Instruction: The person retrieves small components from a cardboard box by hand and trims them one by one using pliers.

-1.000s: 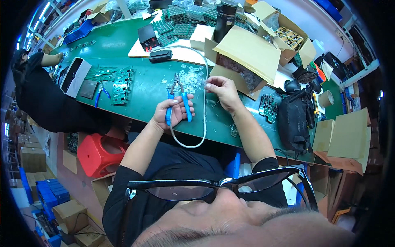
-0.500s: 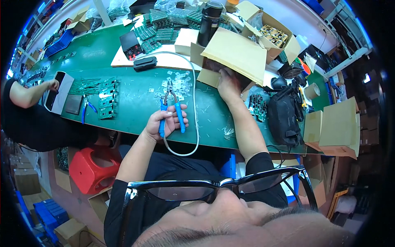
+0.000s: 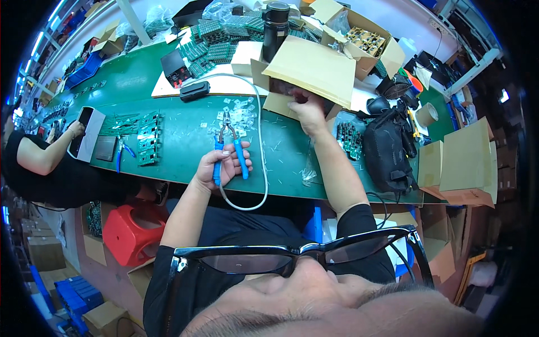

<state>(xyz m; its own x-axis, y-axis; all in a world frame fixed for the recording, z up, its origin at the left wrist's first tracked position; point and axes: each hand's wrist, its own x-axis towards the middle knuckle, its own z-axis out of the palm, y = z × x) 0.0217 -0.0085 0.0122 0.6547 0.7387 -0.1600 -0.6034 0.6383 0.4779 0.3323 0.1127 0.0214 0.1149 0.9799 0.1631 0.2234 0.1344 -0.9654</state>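
My left hand [image 3: 229, 163] is wrapped round the blue-handled pliers [image 3: 217, 165], whose handles are spread and whose jaws point away from me. Just past the jaw tips lies a pile of small clear plastic pieces [image 3: 242, 116]. A white cable [image 3: 261, 163] loops from the pliers round to the back of the table. At the mouth of a tilted cardboard box [image 3: 314, 64] is my right hand [image 3: 310, 113], its fingers bent and partly in shadow. What they hold, if anything, I cannot make out.
Left on the green table [image 3: 185, 151] lie green circuit boards [image 3: 148, 137] and other blue-handled pliers [image 3: 123, 154]. A black bag [image 3: 387, 154] and more circuit boards [image 3: 349, 140] are at right. Behind stand a black flask [image 3: 275, 33] and stacked boards. A co-worker's arm [image 3: 48, 154] reaches in at far left.
My right hand has drawn back slightly at the box mouth, showing more of its thumb and fingers. My left hand still holds the pliers. The co-worker's hand has moved at the white box.
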